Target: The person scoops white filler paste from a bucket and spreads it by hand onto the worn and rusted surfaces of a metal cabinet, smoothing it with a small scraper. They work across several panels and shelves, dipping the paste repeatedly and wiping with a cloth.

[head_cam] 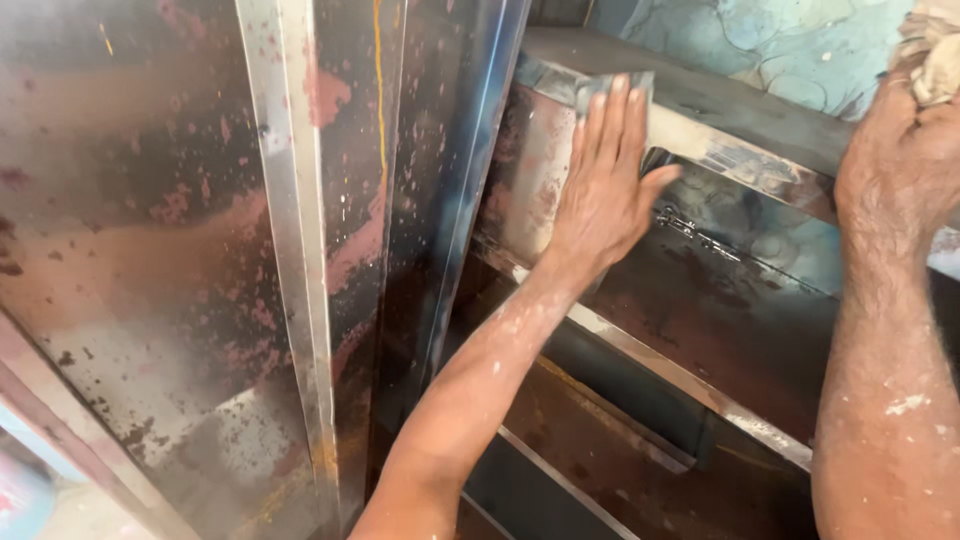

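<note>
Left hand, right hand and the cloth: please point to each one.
left hand (603, 190), head view, back of the hand
right hand (900, 160), head view, back of the hand
cloth (935, 60), head view, bunched part above the fingers

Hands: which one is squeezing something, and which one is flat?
The right hand is closed around a crumpled pale rag. The left hand is open, fingers straight, pressed flat on the rusty metal cabinet.

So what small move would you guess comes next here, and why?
Probably a wipe along the metal frame: the right hand grips a bunched rag at the frame's upper edge, while the left hand lies flat against the box, seemingly steadying it.
</note>
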